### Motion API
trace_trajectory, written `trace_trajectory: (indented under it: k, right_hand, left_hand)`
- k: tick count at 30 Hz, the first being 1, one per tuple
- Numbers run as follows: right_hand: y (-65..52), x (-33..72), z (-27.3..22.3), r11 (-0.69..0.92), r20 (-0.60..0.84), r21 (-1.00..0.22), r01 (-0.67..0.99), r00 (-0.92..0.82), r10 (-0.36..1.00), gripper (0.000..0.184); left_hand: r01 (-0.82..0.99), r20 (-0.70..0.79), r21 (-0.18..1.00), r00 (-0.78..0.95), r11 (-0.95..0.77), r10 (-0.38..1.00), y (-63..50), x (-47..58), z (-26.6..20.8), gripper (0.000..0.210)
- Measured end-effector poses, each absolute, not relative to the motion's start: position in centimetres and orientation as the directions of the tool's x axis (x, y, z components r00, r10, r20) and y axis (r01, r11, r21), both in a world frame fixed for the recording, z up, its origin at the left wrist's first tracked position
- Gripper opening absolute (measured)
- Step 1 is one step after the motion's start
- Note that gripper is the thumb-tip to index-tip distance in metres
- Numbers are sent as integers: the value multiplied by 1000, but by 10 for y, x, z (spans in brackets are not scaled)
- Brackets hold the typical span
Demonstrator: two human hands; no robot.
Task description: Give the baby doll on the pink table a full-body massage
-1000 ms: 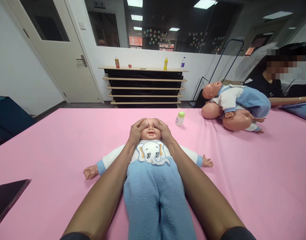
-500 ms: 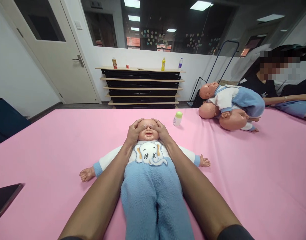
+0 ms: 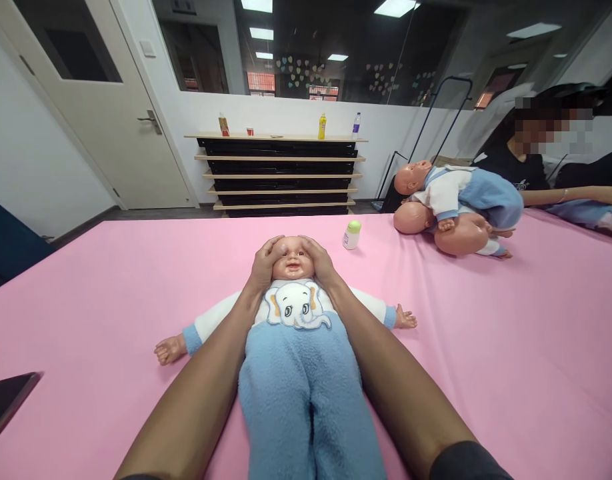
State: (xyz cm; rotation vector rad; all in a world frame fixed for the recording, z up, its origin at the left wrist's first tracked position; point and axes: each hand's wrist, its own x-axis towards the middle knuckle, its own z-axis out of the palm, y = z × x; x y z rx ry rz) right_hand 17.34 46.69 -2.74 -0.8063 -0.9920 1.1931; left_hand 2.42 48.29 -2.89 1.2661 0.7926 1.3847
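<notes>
A baby doll (image 3: 306, 360) lies on its back on the pink sheet, in a white top with an elephant patch and fluffy blue trousers. Its arms stretch out to both sides. My left hand (image 3: 265, 264) cups the left side of the doll's head (image 3: 293, 267), thumb on the brow by the eye. On the other side, my right hand (image 3: 318, 261) cups the head in the same way, its thumb up near the temple. The doll's eyes and mouth show between my hands. Fingertips at the crown are partly hidden.
A white bottle with a green cap (image 3: 352, 236) stands beyond my right hand. Two more dolls (image 3: 453, 207) lie stacked at the right, near a person in black (image 3: 516, 167). A dark flat device (image 3: 9, 403) rests at the left edge. Behind is a stack of boards (image 3: 281, 159) with drinks.
My thumbs have slid outward from over the doll's eyes toward its temples, so the eyes now show. Both hands stay around the head. The whole view has shifted slightly.
</notes>
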Motion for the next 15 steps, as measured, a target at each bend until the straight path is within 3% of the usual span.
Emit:
trace_trajectory:
  k: [5,11,15]
  right_hand:
    - [458,175,-23,158,176,-920,-359,-17,984,63]
    - [466,174,-24,182,202,-903,-389,-10,979,54]
    - [474,174,-31,256,232,-906,-336,112,966,41]
  left_hand:
    - [-257,213,950,124,-176,969,480,23,-26,68]
    - [-285,215,942,112,-176,970,482,25,-28,65]
    - [-257,253,941,95,-221,963,483,24,-28,55]
